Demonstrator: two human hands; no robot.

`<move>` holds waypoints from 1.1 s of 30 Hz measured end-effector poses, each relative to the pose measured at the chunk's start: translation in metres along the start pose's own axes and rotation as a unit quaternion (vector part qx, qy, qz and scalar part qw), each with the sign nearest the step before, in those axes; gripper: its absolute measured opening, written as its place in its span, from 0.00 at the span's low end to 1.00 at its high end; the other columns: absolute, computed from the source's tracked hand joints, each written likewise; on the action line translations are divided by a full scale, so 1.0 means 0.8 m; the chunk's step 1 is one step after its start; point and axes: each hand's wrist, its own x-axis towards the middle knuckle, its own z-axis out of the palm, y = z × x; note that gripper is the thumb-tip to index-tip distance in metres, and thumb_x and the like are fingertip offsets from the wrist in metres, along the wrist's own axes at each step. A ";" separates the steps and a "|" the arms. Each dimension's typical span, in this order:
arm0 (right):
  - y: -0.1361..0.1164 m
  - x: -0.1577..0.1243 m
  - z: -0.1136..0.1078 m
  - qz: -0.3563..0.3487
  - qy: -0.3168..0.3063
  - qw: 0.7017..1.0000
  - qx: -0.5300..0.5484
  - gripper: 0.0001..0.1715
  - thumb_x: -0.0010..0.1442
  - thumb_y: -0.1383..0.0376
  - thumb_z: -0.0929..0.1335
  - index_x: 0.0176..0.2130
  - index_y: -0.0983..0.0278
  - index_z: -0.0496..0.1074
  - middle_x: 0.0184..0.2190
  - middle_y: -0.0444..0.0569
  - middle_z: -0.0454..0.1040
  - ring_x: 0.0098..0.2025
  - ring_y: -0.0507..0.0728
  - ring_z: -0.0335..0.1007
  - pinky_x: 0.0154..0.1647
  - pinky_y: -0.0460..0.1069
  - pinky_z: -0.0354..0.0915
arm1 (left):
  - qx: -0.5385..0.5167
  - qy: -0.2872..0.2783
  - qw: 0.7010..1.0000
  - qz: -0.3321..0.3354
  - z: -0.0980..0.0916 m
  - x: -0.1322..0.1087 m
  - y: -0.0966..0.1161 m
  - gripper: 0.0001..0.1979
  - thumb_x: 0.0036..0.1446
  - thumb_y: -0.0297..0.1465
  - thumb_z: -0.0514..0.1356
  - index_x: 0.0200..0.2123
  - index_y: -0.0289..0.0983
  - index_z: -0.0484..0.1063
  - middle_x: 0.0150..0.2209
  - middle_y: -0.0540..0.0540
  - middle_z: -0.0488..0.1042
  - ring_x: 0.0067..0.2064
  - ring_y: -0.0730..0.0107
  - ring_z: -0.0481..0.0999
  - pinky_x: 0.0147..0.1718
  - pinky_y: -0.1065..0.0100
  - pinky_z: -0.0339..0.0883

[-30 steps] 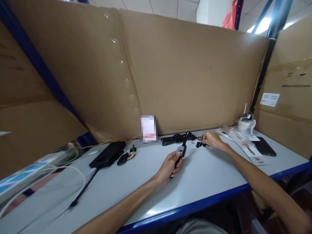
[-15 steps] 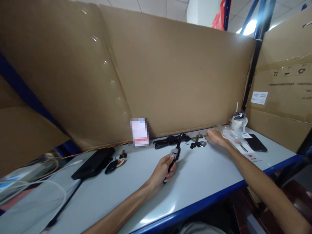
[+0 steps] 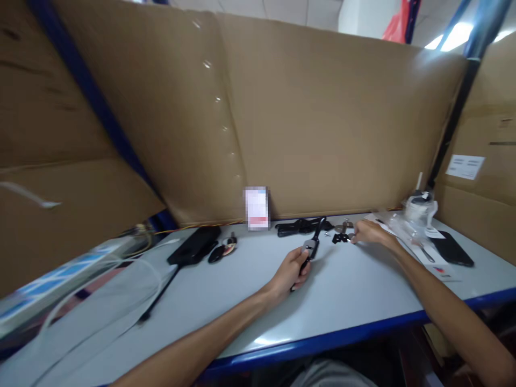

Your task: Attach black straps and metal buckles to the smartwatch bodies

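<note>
My left hand (image 3: 291, 271) is wrapped round a black tool with a grey plate (image 3: 308, 246) and a curved black end, held above the table. Farther right, my right hand (image 3: 367, 232) is closed at the small parts, its fingertips beside a shiny piece; what they pinch, if anything, is too small to name. Small black pieces (image 3: 341, 238) lie left of those fingertips, with brownish-grey pieces (image 3: 344, 227) just behind. Tiny silvery screws (image 3: 327, 234) sit near them. A bundle of black cable (image 3: 300, 227) rests behind the tool.
On the left are a black box-shaped device (image 3: 196, 245), keys (image 3: 229, 244), white cables and a power strip (image 3: 52, 285). A blurred upright screen (image 3: 257, 209) leans on the cardboard (image 3: 322, 118). At right lie a black phone (image 3: 452, 248), plastic packaging and a cup (image 3: 418, 208).
The camera view has turned left, so the scene stands farther right in the picture. My right hand has moved nearer to the black pieces; my left hand still holds the tool.
</note>
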 end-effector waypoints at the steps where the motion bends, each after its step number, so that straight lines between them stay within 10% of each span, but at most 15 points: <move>1: 0.004 0.004 0.001 -0.002 -0.014 1.000 0.010 0.14 0.50 0.59 0.74 0.36 0.64 0.80 0.37 0.52 0.80 0.39 0.60 0.74 0.33 0.47 0.60 | -0.004 0.003 1.000 0.002 0.001 0.000 0.000 0.17 0.61 0.45 0.58 0.33 0.41 0.56 0.19 0.59 0.57 0.15 0.82 0.48 0.13 0.77 0.37; 12: 0.037 0.042 0.027 -0.027 -0.034 0.993 0.108 0.14 0.44 0.58 0.73 0.19 0.64 0.69 0.18 0.42 0.65 0.24 0.52 0.61 0.24 0.46 0.49 | -0.008 -0.013 1.000 0.009 -0.002 0.005 -0.005 0.17 0.62 0.46 0.57 0.33 0.41 0.55 0.19 0.60 0.58 0.15 0.82 0.47 0.14 0.75 0.37; 33: 0.041 0.037 0.024 0.037 0.037 0.996 0.067 0.13 0.51 0.57 0.73 0.33 0.64 0.79 0.34 0.51 0.79 0.35 0.58 0.73 0.28 0.47 0.54 | -0.013 -0.013 1.000 0.018 -0.003 0.005 -0.005 0.18 0.61 0.46 0.58 0.33 0.41 0.56 0.20 0.60 0.58 0.15 0.82 0.48 0.14 0.75 0.36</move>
